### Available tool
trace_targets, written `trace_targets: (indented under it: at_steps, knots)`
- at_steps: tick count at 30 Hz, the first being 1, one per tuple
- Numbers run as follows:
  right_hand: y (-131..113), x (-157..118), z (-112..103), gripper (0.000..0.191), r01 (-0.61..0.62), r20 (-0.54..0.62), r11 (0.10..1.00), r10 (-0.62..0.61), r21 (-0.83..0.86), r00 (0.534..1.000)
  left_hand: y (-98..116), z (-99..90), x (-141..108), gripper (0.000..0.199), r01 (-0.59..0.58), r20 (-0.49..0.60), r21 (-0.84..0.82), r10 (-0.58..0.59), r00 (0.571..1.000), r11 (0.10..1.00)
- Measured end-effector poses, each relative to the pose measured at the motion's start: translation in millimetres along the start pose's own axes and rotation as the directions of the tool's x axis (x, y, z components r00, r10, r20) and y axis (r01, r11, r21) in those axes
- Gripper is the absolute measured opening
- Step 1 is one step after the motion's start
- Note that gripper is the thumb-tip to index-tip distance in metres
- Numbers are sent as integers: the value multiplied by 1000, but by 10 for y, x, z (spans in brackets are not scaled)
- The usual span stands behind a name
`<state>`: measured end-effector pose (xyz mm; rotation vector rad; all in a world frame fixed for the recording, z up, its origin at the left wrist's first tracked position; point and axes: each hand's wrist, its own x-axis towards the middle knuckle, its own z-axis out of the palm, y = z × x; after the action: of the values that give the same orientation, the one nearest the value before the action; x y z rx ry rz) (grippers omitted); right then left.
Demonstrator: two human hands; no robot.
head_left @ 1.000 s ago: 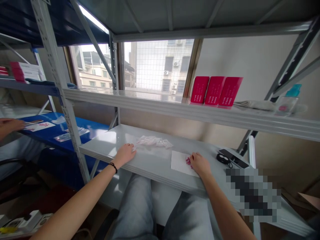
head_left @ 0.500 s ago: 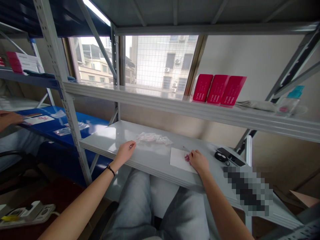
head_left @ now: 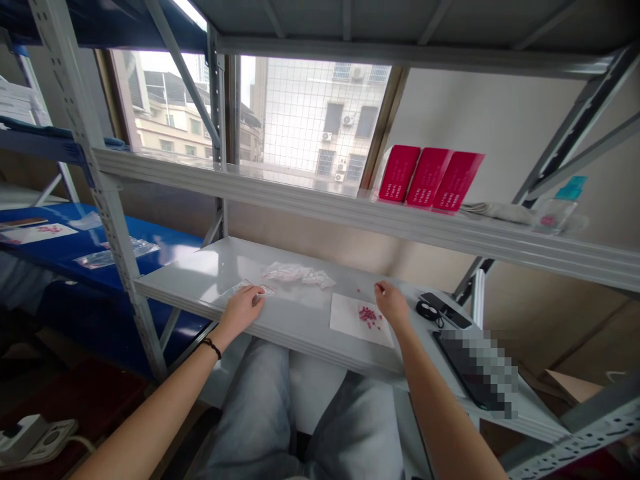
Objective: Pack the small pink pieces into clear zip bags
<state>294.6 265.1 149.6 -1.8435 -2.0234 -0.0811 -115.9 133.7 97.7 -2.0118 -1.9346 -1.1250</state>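
Observation:
My left hand (head_left: pixel 243 310) rests on the shelf with its fingers on a small clear plastic bag (head_left: pixel 249 288), which lies apart from a loose heap of similar clear bags (head_left: pixel 297 274). A sheet of white paper (head_left: pixel 357 320) lies to the right, with a small cluster of pink beads (head_left: pixel 368 316) on it. My right hand (head_left: pixel 393 303) is just beyond the paper, its fingertips pinched together. Whether they hold a bead is too small to tell. A few stray pink bits (head_left: pixel 358 290) sit on the bare shelf.
The work surface is a pale grey metal shelf (head_left: pixel 200 263). Black earphones (head_left: pixel 427 310) and a phone (head_left: pixel 445 310) lie to the right, beside a pixelated dark device (head_left: pixel 475 367). Red boxes (head_left: pixel 430 177) stand on the shelf above. A blue table (head_left: pixel 70 250) holds paper and bags at left.
My right hand has lifted off the paper and moved back, uncovering the pink beads. My left hand now has a small bag apart from the heap. The other person's hand has left view.

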Motion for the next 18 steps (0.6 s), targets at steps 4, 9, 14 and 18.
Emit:
trace_targets:
  at_steps: [4, 9, 14, 18]
  knots:
    - [-125, 310, 78, 22, 138, 130, 990, -140, 23, 982, 58, -7, -21, 19, 10, 16, 79, -12, 1000, 997]
    - [-200, 382, 203, 27, 180, 210, 984, -176, -1, 962, 77, -10, -33, 19, 30, 35, 83, -33, 999, 996]
    - [-136, 406, 144, 23, 183, 222, 983, -176, -10, 959, 46, 26, -50, 20, 18, 11, 75, -19, 1000, 997]
    - [34, 299, -19, 15, 192, 209, 981, -194, 30, 959, 8, 35, -63, 22, -14, -60, 12, 15, 998, 1000]
